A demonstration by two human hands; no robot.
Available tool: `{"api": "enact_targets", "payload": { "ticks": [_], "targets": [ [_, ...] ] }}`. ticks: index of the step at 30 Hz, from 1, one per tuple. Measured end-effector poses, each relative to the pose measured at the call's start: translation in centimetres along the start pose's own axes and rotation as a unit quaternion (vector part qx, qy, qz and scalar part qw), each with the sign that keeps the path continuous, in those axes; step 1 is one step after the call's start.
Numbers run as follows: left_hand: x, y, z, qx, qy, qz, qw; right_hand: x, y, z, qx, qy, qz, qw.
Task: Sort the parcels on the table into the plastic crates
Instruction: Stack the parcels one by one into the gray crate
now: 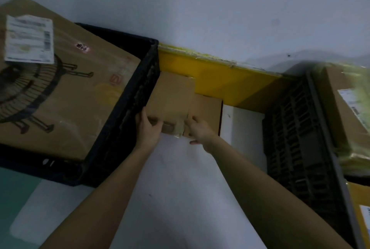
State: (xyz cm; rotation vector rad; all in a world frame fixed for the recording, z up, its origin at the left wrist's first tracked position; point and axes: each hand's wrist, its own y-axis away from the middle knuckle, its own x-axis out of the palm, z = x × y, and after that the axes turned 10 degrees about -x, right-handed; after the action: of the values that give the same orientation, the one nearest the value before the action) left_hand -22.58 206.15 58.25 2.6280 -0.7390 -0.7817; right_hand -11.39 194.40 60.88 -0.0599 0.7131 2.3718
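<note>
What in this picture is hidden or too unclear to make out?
Head view:
- Label on the big box: print blurred.
- Small box between the crates: near edge covered by the left hand and right hand.
- Right crate: parcel cut off by the frame edge.
- Black crate: inside hidden under the big box.

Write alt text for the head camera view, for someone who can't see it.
Both hands, left hand and right hand, hold a small cardboard box on a white table between two plastic crates: a black crate with a large carton, and a grey crate.
</note>
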Motion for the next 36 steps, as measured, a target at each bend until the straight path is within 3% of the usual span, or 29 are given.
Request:
{"api": "enact_targets", "payload": {
  "ticks": [5, 13, 19, 21, 23, 27, 31, 33, 36],
  "targets": [
    [0.3, -0.1, 0.5, 0.003, 0.007, -0.022, 1.0, 0.3, 0.1, -0.6, -0.014, -0.035, -0.004, 0.999],
    [1.1, 6.2, -0.2, 0.06, 0.197, 0.002, 0.979, -1.0, 4.0, -1.0, -0.068, -0.156, -0.127, 0.977],
    [-1.1, 11.2, -2.4, 0.116, 0.217, 0.05, 0.968, -6.0, 9.2, -1.9, -0.089, -0.189, -0.102, 0.973],
    [-2.2, 12.8, -3.3, 0.185, 0.153, 0.052, 0.969, -8.1, 11.1, -1.7, -0.077, -0.225, -0.077, 0.968],
    [-3.1, 14.2, -4.0, 0.297, 0.014, 0.045, 0.954, -10.4, 12.8, -1.5, -0.065, -0.257, -0.05, 0.963],
    [-4.3, 17.4, -5.4, 0.439, -0.254, 0.066, 0.859, -14.9, 16.0, -0.5, -0.096, -0.197, -0.018, 0.976],
    [-3.9, 20.9, -7.1, 0.543, -0.374, -0.019, 0.752, -17.6, 19.4, 0.5, -0.136, -0.107, 0.032, 0.984],
    [-3.5, 22.7, -7.6, 0.555, -0.364, -0.022, 0.748, -18.4, 21.0, 0.8, -0.158, -0.084, 0.047, 0.983],
    [-2.9, 25.1, -7.9, 0.505, -0.295, -0.033, 0.81, -19.6, 23.0, 0.5, -0.188, -0.09, 0.045, 0.977]
  ]
}}
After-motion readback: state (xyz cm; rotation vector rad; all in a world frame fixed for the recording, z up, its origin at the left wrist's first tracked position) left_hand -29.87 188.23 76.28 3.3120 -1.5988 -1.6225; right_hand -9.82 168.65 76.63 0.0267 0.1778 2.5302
